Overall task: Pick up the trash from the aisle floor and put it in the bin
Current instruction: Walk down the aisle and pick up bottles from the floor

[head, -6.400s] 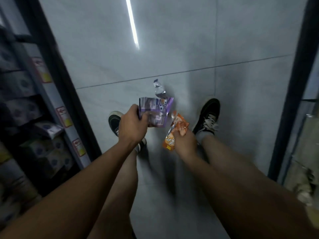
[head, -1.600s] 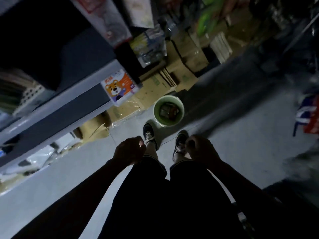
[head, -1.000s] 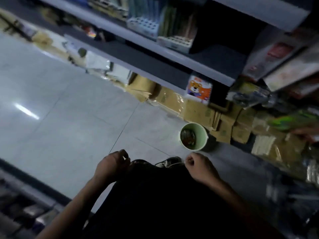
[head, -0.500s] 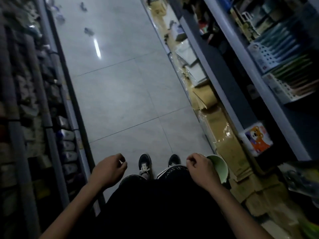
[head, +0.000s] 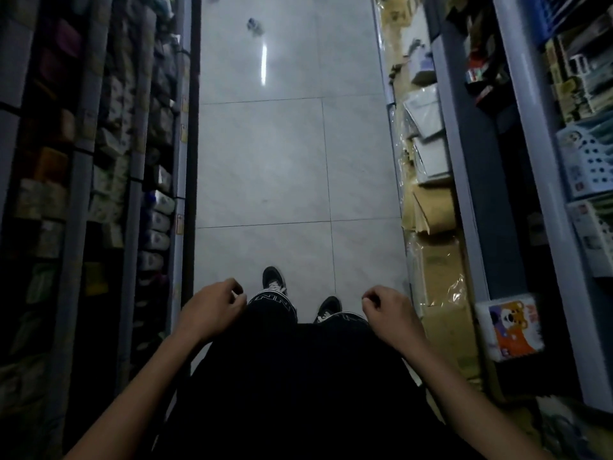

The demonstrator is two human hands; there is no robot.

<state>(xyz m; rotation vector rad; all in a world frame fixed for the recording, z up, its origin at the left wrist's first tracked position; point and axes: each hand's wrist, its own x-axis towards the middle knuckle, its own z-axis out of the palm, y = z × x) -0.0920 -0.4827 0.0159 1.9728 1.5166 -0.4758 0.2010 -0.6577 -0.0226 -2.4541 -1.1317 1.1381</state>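
I look down a narrow shop aisle with a grey tiled floor [head: 265, 167]. A small crumpled piece of trash [head: 254, 25] lies far ahead on the tiles, near the top of the view. My left hand [head: 212, 308] and my right hand [head: 388, 310] hang in front of my hips, fingers loosely curled, with nothing in them. My two dark shoes [head: 273, 282] stand on the floor between them. The green bin is not in view.
Dark shelving [head: 99, 194] full of packaged goods lines the left side. On the right, flattened cardboard and plastic-wrapped packs [head: 431, 207] lie along the foot of a grey shelf [head: 471, 161]. A box with a cartoon bear [head: 510, 327] sits low on the right.
The wrappers once held in both hands are gone; my hands are empty. The view has swung from the green bin by the right shelf to straight down the aisle, and the bin has left the frame.
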